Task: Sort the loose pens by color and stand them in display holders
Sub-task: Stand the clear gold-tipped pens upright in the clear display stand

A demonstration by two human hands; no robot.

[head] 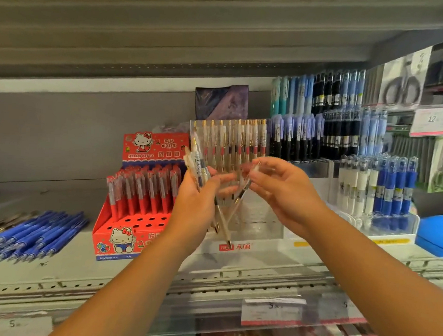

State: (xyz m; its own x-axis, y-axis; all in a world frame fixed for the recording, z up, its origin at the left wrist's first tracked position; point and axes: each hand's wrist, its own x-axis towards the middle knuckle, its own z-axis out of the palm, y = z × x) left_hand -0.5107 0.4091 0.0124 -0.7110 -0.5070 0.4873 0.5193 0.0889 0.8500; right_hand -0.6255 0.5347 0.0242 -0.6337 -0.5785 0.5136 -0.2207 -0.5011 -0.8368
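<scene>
Standing red pens (145, 191) in red box (121, 242), clear pens (232, 142) in holder (261, 218)

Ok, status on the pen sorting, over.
Left grip holds clear pen bundle. Right grip pinches single clear pen. Clear holder directly behind, nothing in between. Blue pens loose on shelf, far left.

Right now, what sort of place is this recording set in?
Probably a stationery shop: price tags on the shelf edge, packaged scissors hanging, a red display box of pens.

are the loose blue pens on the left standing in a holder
No, the blue pens lie flat in a pile on the shelf.
</scene>
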